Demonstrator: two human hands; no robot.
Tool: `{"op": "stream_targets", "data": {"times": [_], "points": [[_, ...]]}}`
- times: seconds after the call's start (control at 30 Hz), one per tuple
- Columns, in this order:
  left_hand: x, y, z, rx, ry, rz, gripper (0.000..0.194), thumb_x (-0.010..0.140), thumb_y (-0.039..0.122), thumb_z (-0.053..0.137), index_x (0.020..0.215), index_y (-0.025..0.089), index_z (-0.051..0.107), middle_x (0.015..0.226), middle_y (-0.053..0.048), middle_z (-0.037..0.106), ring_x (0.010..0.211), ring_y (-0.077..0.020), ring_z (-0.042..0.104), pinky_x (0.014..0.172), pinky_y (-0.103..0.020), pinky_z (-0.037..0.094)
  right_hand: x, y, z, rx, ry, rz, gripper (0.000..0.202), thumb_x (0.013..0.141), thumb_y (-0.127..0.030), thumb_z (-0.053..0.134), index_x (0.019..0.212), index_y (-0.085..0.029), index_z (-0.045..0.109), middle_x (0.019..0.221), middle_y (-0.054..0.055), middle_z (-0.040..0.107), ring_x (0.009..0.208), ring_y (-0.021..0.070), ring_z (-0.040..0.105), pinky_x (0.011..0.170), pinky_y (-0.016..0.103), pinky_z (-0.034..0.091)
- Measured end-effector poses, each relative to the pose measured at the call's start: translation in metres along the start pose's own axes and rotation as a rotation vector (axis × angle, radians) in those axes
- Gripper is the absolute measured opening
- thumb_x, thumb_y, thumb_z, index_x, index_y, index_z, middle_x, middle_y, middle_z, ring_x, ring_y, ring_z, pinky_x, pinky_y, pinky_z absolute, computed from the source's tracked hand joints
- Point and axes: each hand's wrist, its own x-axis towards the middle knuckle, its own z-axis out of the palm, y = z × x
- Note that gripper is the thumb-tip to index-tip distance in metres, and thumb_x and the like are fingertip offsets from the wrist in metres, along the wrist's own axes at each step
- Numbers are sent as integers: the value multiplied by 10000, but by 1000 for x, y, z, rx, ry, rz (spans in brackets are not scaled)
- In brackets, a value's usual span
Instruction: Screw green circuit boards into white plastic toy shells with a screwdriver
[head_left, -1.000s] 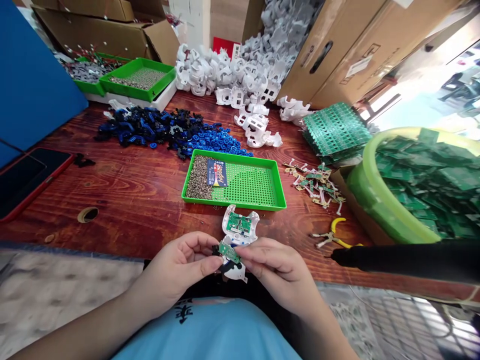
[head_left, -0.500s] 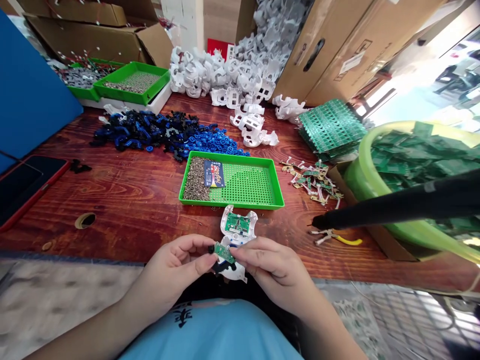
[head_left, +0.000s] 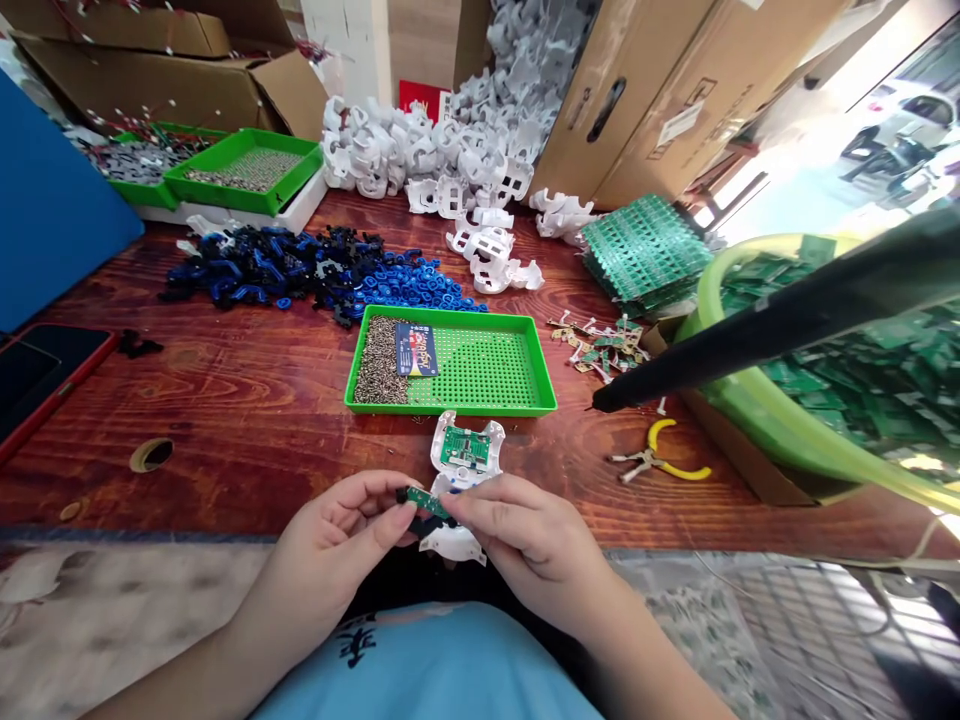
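Between both hands is a small green circuit board (head_left: pixel 426 501), with a black part at its left end. My left hand (head_left: pixel 349 530) pinches that left end between thumb and fingers. On the board's right end, the thumb and fingertips of my right hand (head_left: pixel 521 515) are closed. Just beneath and beyond it lies a white plastic housing (head_left: pixel 491 440) at the table edge, with a larger green circuit board (head_left: pixel 463 449) seated in its far part. A white curved piece (head_left: pixel 454 546) and dark parts show below the small board, partly covered by my fingers.
A green tray (head_left: pixel 495 408) of screws with a card stands beyond the housing. Blue and black parts (head_left: pixel 277 265) and white housings (head_left: pixel 420 140) are heaped behind. To the right are yellow-handled pliers (head_left: pixel 651 461), a black rod-shaped tool (head_left: pixel 750 325) hanging in front, and a yellow-green tub (head_left: pixel 712 290) of boards.
The view has shifted slightly, so the table things sit further left. The black tool has swung up and left, uncovering the pliers. Both hands keep their grip on the small board.
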Motion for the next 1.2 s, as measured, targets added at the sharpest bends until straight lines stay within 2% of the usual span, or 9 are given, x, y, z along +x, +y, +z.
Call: {"op": "stream_targets", "data": {"times": [0.2,0.4,0.53,0.63,0.83,1.03,1.2], "points": [[-5,1,-1,-73,33,42,146,768,262,703,908,226,685,854,19,728,775,-119,659,733,-176,540,3,-3,2,-17,17,-21,400,834,-7,477,1156,-204,610,980,43,663,889,72,640,790,133,517],[-5,0,-1,-157,52,29,160,765,224,711,921,231,673,860,22,734,781,-107,667,736,-153,535,1,-12,13,-26,61,-35,408,822,-68,515,1221,-147,546,1040,104,633,929,134,631,800,221,550],[-5,3,2,-155,54,58,162,783,238,695,936,226,643,858,32,723,743,-89,665,705,-139,540,0,-17,26,-107,181,-14,439,805,-180,640,1225,-148,516,1033,104,615,951,146,620,815,225,549],[-4,6,7,-165,42,52,160,791,254,687,933,219,624,823,39,708,715,-83,655,691,-154,550,0,-16,35,-208,242,32,402,834,-209,623,1218,-173,508,1045,98,615,956,144,623,821,231,555],[-2,10,12,-210,35,33,169,782,245,695,917,198,605,776,40,685,683,-87,649,648,-171,555,2,-15,38,-278,263,64,367,854,-250,593,1205,-179,513,1051,104,624,945,166,638,786,263,582],[-3,12,12,-232,40,29,170,768,245,705,888,175,608,794,14,694,693,-101,658,657,-187,552,4,-14,39,-242,273,50,356,844,-235,603,1186,-173,529,1038,107,629,939,167,637,783,265,576],[-3,6,10,-219,37,70,151,776,242,694,892,190,612,788,24,687,697,-103,652,664,-193,542,4,-13,39,-180,284,63,329,820,-235,627,1140,-199,558,1017,85,628,909,160,632,768,275,569]]}}
